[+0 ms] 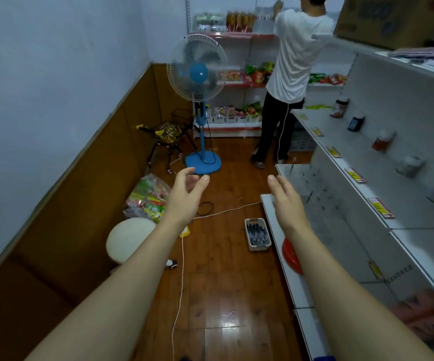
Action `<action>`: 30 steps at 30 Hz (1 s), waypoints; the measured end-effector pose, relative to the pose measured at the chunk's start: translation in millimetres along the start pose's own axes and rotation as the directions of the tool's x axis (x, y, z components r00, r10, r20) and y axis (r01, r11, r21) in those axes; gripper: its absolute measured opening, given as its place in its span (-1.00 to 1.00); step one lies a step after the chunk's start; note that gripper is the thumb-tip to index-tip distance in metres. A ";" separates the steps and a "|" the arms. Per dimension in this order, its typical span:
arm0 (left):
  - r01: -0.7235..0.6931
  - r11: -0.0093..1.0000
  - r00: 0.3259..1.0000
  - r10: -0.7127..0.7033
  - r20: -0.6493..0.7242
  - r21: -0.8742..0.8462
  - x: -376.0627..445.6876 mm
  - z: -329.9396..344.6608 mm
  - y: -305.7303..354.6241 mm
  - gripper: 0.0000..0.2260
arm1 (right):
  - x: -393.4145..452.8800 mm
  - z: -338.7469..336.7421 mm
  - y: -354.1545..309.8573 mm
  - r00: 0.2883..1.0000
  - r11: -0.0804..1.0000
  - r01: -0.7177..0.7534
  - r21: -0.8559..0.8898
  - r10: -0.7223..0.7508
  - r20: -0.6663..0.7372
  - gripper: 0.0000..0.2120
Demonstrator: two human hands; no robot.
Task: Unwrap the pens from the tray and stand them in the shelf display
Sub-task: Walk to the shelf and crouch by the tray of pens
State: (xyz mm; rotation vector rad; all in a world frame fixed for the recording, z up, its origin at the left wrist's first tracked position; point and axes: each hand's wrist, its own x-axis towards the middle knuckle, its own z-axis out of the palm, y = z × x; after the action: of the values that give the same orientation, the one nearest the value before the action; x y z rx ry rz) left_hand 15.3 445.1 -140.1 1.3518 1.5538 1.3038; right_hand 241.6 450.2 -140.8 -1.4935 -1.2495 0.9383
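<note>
A small white tray stood on the wooden floor, just beside the base of the white shelf. It was full of dark pens lying side by side along its length. On the shelf's pegboard display two dark pens stood, well apart.

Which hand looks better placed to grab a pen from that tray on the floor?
Probably the right hand. It hangs open, nearly over the tray of pens beside the shelf base. The left hand, also open and empty, is farther over toward the fan.
</note>
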 end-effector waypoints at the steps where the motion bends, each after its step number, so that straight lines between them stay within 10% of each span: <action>1: 0.010 1.000 1.000 -0.010 0.000 -0.001 12.9 1.2 -7.4 -0.53 | 11.4 6.8 4.0 1.000 1.000 -0.010 -0.006 0.010 0.006 -0.33; 30: 0.162 0.985 0.968 -0.169 0.185 0.052 361.3 102.6 -124.5 -0.53 | 343.4 105.0 59.5 0.971 0.970 -0.239 -0.046 0.238 -0.020 -0.41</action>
State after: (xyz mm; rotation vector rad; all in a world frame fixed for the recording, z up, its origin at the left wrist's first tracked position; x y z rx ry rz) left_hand -2.8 825.8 -246.3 1.2980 1.5296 1.0194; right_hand 221.7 804.6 -221.4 -1.7132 -1.1044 1.0573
